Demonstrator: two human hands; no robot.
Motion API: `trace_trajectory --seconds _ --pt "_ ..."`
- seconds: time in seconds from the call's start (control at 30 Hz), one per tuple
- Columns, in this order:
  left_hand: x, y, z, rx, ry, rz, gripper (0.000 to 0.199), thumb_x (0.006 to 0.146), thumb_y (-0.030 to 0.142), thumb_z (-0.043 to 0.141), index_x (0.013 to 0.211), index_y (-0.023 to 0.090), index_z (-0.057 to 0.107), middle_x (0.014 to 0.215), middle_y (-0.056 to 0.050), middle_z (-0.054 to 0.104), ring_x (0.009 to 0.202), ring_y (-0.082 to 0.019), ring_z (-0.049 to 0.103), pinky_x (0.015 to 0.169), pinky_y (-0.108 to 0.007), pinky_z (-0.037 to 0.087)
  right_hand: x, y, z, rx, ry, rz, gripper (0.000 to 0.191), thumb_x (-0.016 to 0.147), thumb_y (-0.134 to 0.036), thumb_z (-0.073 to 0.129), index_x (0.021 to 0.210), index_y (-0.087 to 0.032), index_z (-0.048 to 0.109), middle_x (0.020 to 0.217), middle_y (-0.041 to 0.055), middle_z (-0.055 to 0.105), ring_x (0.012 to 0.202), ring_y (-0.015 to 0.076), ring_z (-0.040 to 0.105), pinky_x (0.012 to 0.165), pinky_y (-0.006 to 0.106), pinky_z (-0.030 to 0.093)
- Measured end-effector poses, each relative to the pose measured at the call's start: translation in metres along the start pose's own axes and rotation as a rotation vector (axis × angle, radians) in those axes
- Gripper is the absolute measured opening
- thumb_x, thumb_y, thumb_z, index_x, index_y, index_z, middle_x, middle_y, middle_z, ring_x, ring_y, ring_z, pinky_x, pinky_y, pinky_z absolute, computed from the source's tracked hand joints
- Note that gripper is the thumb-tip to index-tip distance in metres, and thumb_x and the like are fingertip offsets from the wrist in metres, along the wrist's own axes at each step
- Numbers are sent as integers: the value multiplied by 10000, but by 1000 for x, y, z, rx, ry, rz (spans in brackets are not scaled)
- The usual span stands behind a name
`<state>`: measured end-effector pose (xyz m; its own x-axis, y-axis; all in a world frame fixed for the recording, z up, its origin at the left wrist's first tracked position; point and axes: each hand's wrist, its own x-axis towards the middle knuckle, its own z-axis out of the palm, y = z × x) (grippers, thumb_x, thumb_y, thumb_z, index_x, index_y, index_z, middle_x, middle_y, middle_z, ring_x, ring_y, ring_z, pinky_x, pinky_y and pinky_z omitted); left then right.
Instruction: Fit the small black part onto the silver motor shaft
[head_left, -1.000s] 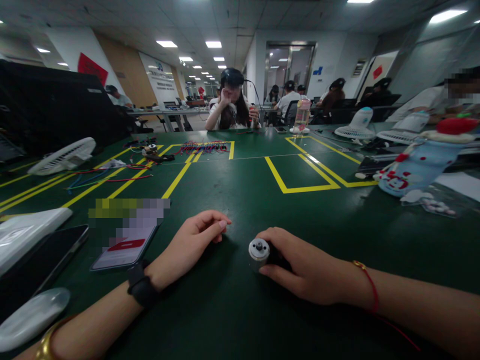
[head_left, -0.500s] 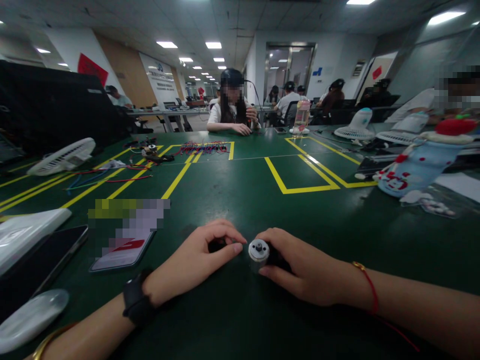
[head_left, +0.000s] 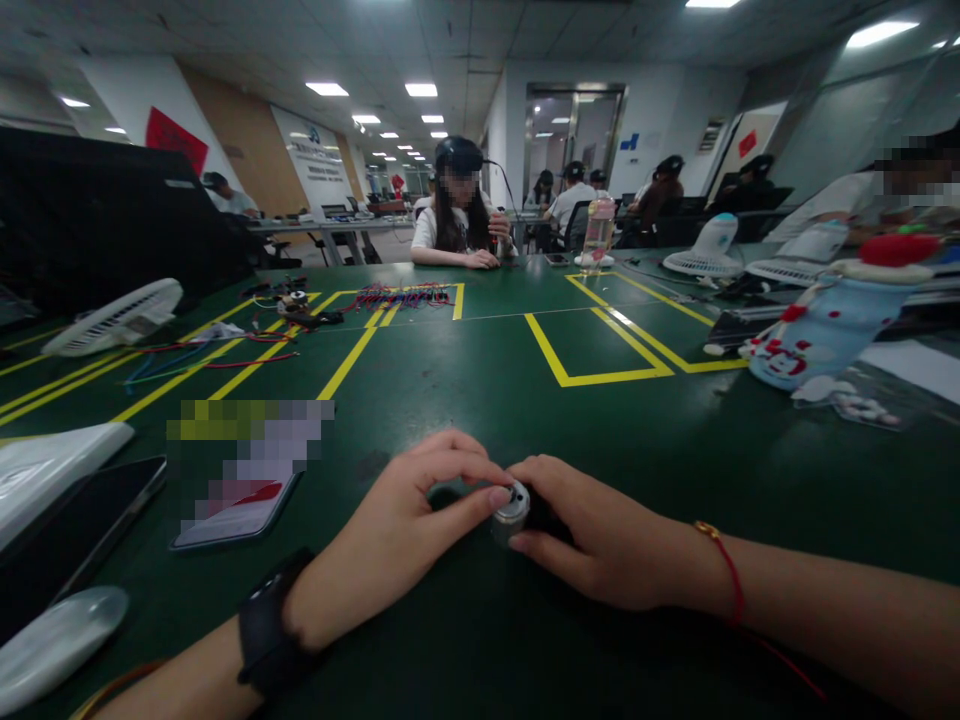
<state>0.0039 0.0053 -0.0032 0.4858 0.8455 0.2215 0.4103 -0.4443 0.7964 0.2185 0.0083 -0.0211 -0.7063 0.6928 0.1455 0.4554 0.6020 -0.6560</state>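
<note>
A small silver cylinder [head_left: 511, 520], like a little motor, stands upright on the green table. My right hand [head_left: 600, 530] holds it from the right, with the thumb in front and fingers behind. Above its top face, the thumb and index finger of my left hand [head_left: 420, 510] are pinched at the central shaft; the fingertips hide most of the shaft. Part of the top face with a dark hole shows beside them.
A phone [head_left: 247, 500], a dark tablet-like device [head_left: 75, 530] and a white mouse [head_left: 64, 640] lie at left. Wires [head_left: 405, 296] and a fan [head_left: 112, 318] are farther back. A blue bottle [head_left: 825, 335] stands right. A person [head_left: 457, 220] sits opposite.
My left hand has moved right, and its thumb and index finger have closed onto the top of the cylinder. My right hand keeps its hold. The view has shifted slightly.
</note>
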Motion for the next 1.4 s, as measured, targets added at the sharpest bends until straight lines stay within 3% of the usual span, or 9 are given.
trace_trajectory --seconds 0.2,0.3,0.5,0.8,0.93,1.07,1.1,1.23,1.4 --pt "-3 -9 -12 -31 40 -52 104 901 270 596 924 251 696 904 8 592 860 -159 572 768 -281 431 -1 1 0 26 14 -17 335 835 -219 605 1156 -189 513 1051 70 576 905 202 520 815 355 434" --pt "-3 -24 -19 41 -78 -87 108 885 280 618 910 259 721 879 10 563 834 -154 561 735 -268 426 -1 2 -1 23 0 -17 335 839 -228 604 1159 -190 512 1065 64 571 921 197 517 827 347 431" --pt "-3 -42 -20 203 -264 21 92 851 261 665 884 285 748 923 9 557 902 -160 539 805 -275 414 -2 3 -2 14 -9 1 333 846 -236 598 1161 -188 501 1070 61 561 914 192 513 823 341 430" --pt "-2 -39 -18 234 -280 19 101 837 295 677 906 307 750 917 3 576 910 -179 537 800 -292 406 -3 3 -1 6 -17 19 322 852 -251 591 1156 -201 496 1052 50 564 892 189 513 801 346 439" --pt "-3 -43 -23 26 -154 -96 124 859 289 643 948 271 726 927 4 590 875 -171 553 770 -274 410 -4 2 -3 17 -30 33 326 855 -252 590 1164 -206 497 1072 49 564 917 188 519 822 347 442" --pt "-2 -56 -27 -204 202 -295 189 913 362 548 953 221 667 801 11 575 749 -150 526 673 -252 392 -2 1 -4 37 -22 31 338 854 -243 594 1176 -219 492 1098 40 565 943 183 526 848 344 440" --pt "-1 -60 -28 -224 230 -292 201 923 371 526 960 215 647 791 14 561 741 -146 520 673 -251 394 -2 1 -4 38 -21 29 339 854 -242 595 1176 -220 493 1100 39 566 944 182 526 849 344 440" --pt "0 -69 -27 -250 240 -283 169 928 340 514 994 213 604 845 9 568 777 -144 531 714 -254 410 -2 2 -4 36 -17 18 342 850 -236 597 1176 -215 496 1094 41 569 935 181 527 846 340 442" --pt "-1 -58 -28 -204 173 -315 144 897 307 555 986 214 620 858 0 605 813 -164 554 721 -261 414 -3 2 -2 41 -14 19 352 852 -249 599 1185 -208 491 1103 47 565 943 183 526 851 340 441"
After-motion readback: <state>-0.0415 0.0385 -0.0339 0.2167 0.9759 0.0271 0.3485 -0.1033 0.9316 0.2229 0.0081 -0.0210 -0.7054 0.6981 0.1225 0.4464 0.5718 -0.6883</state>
